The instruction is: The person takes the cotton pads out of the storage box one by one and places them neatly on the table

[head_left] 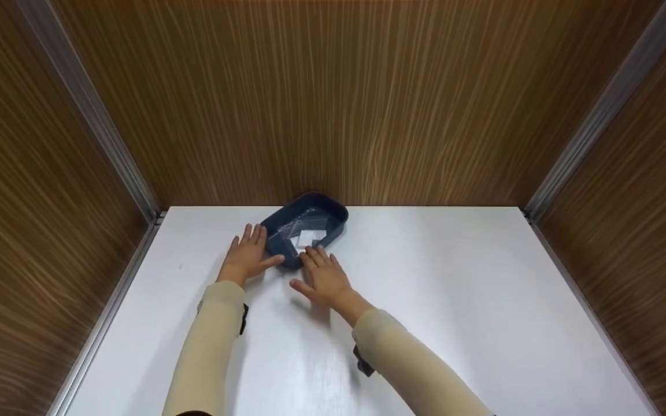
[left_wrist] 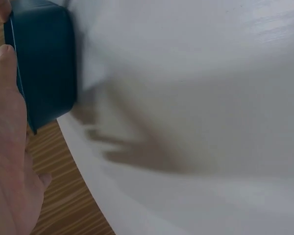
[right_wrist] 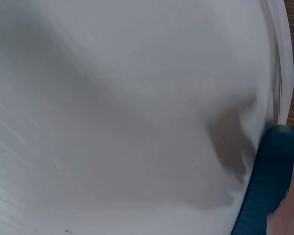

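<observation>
A dark blue-green plastic bin [head_left: 334, 212] stands turned at an angle at the back edge of the white table. Inside it lie clear plastic pieces and small white cards [head_left: 310, 236], whose kind I cannot tell. My left hand [head_left: 245, 257] lies along the bin's left side, fingers straight and thumb at the near rim. In the left wrist view, that thumb [left_wrist: 5, 68] touches the rim of the bin [left_wrist: 46, 63]. With fingers extended, my right hand [head_left: 327, 280] touches the near right side. The right wrist view shows only part of this hand [right_wrist: 288, 205] against the bin wall [right_wrist: 272, 161].
The white tabletop [head_left: 454, 300] stretches to both sides and toward me. A wood-grain panel [head_left: 367, 104] rises right behind the bin. Similar panels with metal rails [head_left: 102, 121] stand left and right.
</observation>
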A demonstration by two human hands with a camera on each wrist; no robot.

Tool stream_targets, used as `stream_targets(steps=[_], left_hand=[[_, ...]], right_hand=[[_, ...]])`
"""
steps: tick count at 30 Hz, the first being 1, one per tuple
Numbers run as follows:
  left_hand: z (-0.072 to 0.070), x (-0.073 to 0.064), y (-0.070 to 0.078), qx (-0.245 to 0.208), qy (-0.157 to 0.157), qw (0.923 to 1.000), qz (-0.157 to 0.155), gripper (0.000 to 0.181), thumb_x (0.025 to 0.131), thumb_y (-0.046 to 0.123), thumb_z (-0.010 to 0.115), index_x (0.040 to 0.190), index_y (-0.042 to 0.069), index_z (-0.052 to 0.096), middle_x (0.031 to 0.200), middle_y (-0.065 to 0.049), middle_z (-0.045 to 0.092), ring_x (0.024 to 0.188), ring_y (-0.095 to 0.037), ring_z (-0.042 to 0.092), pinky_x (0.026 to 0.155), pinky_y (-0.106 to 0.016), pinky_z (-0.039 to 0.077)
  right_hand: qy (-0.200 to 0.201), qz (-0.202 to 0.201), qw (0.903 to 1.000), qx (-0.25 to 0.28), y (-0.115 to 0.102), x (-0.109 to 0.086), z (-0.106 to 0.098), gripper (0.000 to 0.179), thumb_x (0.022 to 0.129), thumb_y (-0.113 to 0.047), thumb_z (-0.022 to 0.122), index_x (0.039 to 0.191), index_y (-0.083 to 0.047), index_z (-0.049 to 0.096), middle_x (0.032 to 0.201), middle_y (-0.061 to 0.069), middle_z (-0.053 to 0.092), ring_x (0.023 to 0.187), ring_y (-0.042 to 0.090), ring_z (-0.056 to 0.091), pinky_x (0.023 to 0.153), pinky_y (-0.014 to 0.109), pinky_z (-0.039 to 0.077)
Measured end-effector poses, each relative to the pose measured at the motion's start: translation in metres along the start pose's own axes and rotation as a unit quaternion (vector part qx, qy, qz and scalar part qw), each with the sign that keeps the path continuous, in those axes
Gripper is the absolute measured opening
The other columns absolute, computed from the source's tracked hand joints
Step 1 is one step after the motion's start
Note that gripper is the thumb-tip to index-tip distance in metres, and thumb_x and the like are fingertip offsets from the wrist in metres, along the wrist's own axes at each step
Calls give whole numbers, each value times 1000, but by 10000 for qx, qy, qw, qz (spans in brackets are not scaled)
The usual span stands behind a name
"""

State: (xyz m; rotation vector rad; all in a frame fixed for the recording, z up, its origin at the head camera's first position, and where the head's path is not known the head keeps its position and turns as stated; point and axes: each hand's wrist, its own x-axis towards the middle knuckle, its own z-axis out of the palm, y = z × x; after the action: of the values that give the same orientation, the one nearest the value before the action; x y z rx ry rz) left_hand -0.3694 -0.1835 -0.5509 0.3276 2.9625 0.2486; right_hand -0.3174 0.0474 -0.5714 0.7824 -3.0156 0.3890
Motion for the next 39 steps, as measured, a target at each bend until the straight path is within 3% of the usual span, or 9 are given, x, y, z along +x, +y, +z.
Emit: stream_targets(steps=[8, 15, 21, 31, 39], left_hand=[[6, -10, 0, 103, 3, 9999, 85, 99, 95, 66, 48, 158, -1, 13, 167, -19, 7, 154, -37, -3, 122, -58, 10], [13, -16, -1, 314, 250, 9989, 249, 100, 94, 66, 51, 158, -3, 14, 166, -20, 6, 154, -37, -3, 122, -58, 13], [20, -27, 5, 292, 361, 9981, 400, 102, 94, 66, 52, 158, -4, 13, 166, -23, 3, 154, -38, -4, 122, -56, 13], [28, -48, 21, 973, 1118, 9863, 726, 93, 94, 66, 50, 152, -5, 33, 158, -30, 29, 152, -44, 10, 123, -55, 14], [31, -61, 30, 1181, 1730, 9734, 929, 88, 94, 64, 53, 145, -8, 45, 138, -28, 52, 141, -42, 36, 120, -56, 22]], right_hand=[[77, -88, 9999, -32, 5, -1, 3, 80, 99, -64, 41, 157, -11, 30, 163, 10, 28, 152, 35, 18, 122, 51, 21], [91, -87, 9996, -270, 5, -4, -1, 75, 100, -63, 36, 156, -14, 35, 162, 11, 31, 152, 35, 18, 122, 51, 21], [426, -5, 9989, -200, 7, -7, 1, 72, 99, -59, 45, 151, -9, 43, 158, 13, 38, 152, 32, 23, 122, 49, 21], [583, 122, 9979, -256, 17, -16, -3, 79, 99, -59, 46, 152, -1, 39, 159, 16, 36, 150, 32, 26, 122, 52, 20], [646, 255, 9970, -348, 23, -21, -7, 78, 99, -61, 43, 147, 0, 46, 155, 15, 43, 149, 31, 31, 123, 51, 18]])
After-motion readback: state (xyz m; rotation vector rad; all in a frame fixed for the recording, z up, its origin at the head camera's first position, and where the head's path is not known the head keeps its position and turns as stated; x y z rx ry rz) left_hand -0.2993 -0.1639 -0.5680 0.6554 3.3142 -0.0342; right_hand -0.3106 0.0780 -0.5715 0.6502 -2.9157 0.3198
